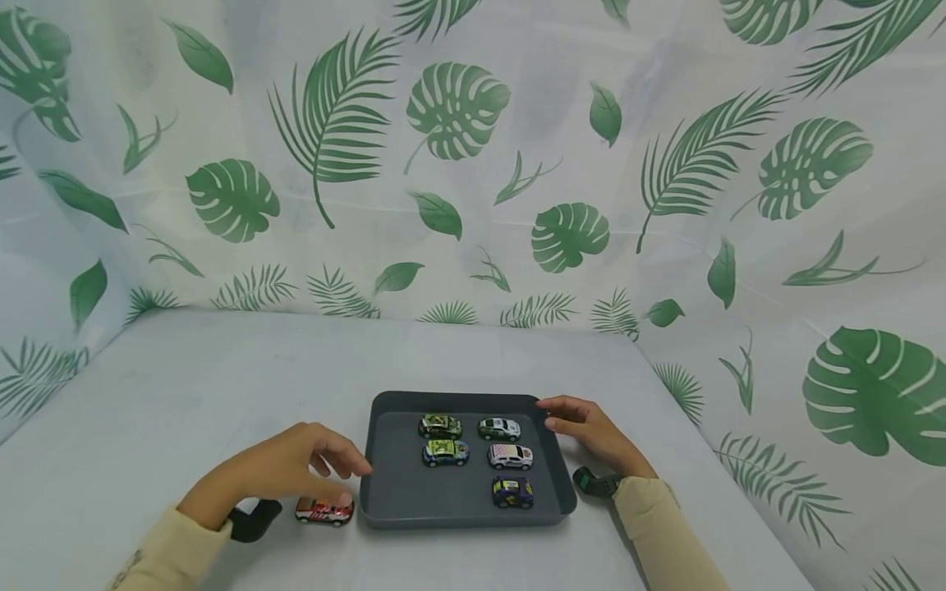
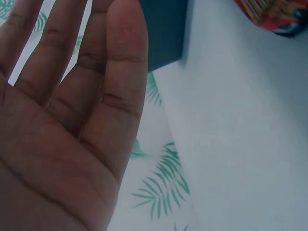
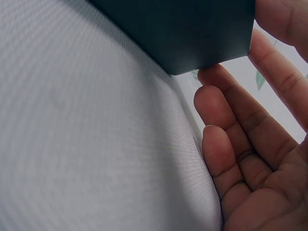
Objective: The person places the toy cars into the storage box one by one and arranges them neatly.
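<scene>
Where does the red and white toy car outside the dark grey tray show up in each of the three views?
Head: the red and white toy car sits low and left of centre on the table, under the left hand, beside the dark grey plastic tray.
Left wrist: only its red edge shows, top right corner.
Right wrist: not in view.
Shared landmark: the tray.

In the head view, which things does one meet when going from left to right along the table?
Left hand → red and white toy car → dark grey tray holding five toy cars → right hand.
</scene>
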`<action>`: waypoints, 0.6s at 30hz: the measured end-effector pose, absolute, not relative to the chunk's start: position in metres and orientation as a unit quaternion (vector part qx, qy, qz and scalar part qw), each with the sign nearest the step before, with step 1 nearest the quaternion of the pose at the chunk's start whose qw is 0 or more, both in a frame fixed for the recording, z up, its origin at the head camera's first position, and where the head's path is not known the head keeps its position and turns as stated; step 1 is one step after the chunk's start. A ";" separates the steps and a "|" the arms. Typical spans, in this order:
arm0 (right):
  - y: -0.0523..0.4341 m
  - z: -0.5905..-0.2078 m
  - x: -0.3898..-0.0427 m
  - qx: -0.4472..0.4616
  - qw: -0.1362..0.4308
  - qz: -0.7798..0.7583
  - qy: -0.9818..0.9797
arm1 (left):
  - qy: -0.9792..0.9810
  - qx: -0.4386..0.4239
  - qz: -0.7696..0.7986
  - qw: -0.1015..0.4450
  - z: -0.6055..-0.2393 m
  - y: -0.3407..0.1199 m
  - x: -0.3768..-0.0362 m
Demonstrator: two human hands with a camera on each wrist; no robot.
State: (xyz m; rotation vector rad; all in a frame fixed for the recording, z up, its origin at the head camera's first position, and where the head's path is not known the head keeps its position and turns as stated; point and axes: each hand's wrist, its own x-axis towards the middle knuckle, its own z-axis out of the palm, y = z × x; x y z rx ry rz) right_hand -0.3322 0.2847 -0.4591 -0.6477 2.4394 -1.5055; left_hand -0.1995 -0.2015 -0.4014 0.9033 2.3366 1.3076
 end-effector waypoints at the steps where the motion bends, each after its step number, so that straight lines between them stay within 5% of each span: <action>1: 0.285 -0.459 -0.332 -0.219 0.101 -0.510 0.826 | 0.817 0.313 0.457 0.163 -0.403 -0.203 -0.200; 10: 0.285 -0.459 -0.332 -0.218 0.102 -0.512 0.825 | 0.819 0.285 0.460 0.189 -0.412 -0.216 -0.204; 18: 0.285 -0.458 -0.332 -0.219 0.103 -0.510 0.826 | 0.802 0.301 0.463 0.230 -0.480 -0.244 -0.242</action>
